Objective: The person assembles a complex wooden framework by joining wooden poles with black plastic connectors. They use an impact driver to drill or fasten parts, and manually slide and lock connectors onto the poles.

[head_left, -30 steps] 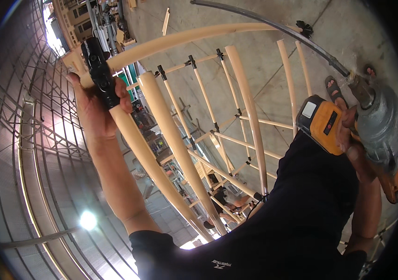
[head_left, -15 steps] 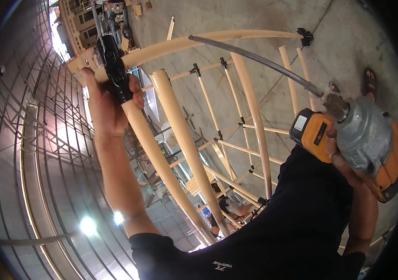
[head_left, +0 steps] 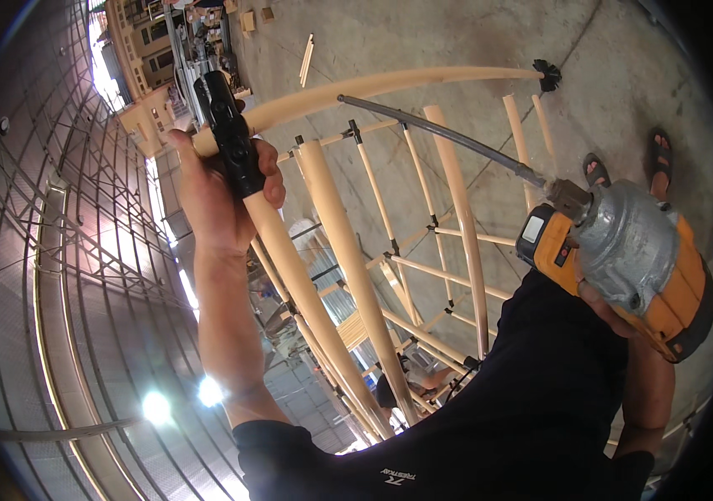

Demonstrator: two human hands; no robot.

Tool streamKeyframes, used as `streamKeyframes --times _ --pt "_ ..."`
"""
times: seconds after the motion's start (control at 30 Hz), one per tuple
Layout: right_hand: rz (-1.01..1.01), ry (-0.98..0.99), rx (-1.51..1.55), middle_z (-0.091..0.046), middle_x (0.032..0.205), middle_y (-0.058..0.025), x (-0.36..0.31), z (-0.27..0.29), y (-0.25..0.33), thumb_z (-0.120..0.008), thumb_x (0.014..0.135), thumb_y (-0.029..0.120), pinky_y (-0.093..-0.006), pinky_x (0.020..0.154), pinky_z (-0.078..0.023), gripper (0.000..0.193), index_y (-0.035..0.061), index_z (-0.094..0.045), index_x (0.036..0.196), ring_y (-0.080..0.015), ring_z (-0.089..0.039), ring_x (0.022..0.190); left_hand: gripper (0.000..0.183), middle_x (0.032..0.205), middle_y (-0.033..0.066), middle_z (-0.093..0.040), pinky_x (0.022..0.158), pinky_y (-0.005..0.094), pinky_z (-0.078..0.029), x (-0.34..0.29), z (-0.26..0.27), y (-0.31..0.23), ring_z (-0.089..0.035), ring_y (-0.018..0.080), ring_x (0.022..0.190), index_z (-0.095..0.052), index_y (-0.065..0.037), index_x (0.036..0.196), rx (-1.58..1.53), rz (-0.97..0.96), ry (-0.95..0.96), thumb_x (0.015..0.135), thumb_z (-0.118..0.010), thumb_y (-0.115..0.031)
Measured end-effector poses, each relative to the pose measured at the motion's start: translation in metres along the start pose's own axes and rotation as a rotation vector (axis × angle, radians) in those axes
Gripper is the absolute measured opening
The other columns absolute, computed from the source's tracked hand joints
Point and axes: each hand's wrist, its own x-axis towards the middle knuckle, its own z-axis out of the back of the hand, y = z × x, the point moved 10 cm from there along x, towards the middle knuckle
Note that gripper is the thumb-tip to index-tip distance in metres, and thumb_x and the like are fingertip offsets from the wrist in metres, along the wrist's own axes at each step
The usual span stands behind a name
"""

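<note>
My left hand (head_left: 218, 204) is wrapped around a black pipe joint (head_left: 229, 134), with the thumb on one side and fingertips showing on the other. From that joint one beige pipe (head_left: 289, 263) runs down toward me, and a second beige pipe (head_left: 356, 86) extends to the right. In my right hand (head_left: 605, 311) is an orange and grey cordless power tool (head_left: 636, 246); its body hides part of the fingers. A long dark bit (head_left: 448, 132) juts from the tool toward the upper left. Its tip shows in front of the second pipe; whether they touch I cannot tell.
A frame of beige pipes (head_left: 456, 221) with black joints spreads below my hands. My sandalled feet (head_left: 659, 154) are on the concrete floor (head_left: 473, 37). Loose sticks (head_left: 306, 60) lie on it farther off. Another person (head_left: 419, 376) is partly visible behind the pipes.
My left hand and the pipe joint have shifted right and slightly down in the picture. The power tool has moved a little left, with its bit tip slightly lower.
</note>
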Motion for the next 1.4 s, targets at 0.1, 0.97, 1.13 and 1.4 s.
streamKeyframes --times 0.1,0.97,1.13,1.4 --pt "-0.003 0.008 -0.058 -0.064 0.123 -0.0098 0.010 -0.004 0.007 -0.077 0.085 0.013 -0.0303 0.092 -0.054 0.059 0.0011 -0.054 0.137 -0.0178 -0.065 0.110 0.084 0.074 0.0146 -0.058 0.045 0.0341 -0.047 -0.003 0.004 0.001 -0.058 0.0226 0.052 -0.056 -0.008 0.118 0.050 0.004 -0.058 0.095 -0.024 -0.082" --pt "0.340 0.208 0.348 -0.066 0.128 -0.0100 0.174 -0.073 0.094 -0.078 0.083 0.010 -0.0346 0.096 -0.053 0.060 0.0018 -0.055 0.137 -0.0195 -0.063 0.116 0.081 0.066 0.0114 -0.057 0.040 0.0323 -0.044 0.000 0.018 0.016 -0.054 0.0242 0.042 -0.056 -0.007 0.098 0.060 0.007 -0.204 0.096 -0.024 -0.082" --pt "0.305 0.232 0.123 -0.064 0.131 -0.0092 0.154 -0.065 0.102 -0.075 0.087 0.010 -0.0353 0.098 -0.053 0.055 0.0041 -0.056 0.139 -0.0216 -0.062 0.120 0.081 0.070 0.0125 -0.055 0.040 0.0320 -0.044 -0.006 0.001 0.006 -0.053 0.0220 0.044 -0.055 -0.007 0.101 0.016 -0.047 -0.172 0.097 -0.020 -0.081" --pt "0.364 0.223 -0.260 -0.064 0.134 -0.0077 0.150 -0.060 0.091 -0.072 0.092 0.011 -0.0369 0.102 -0.052 0.047 0.0071 -0.059 0.137 -0.0245 -0.061 0.124 0.073 0.065 0.0109 -0.052 0.038 0.0321 -0.042 -0.003 0.001 0.022 -0.051 0.0207 0.043 -0.048 -0.013 0.099 -0.003 0.016 -0.173 0.097 -0.020 -0.080"
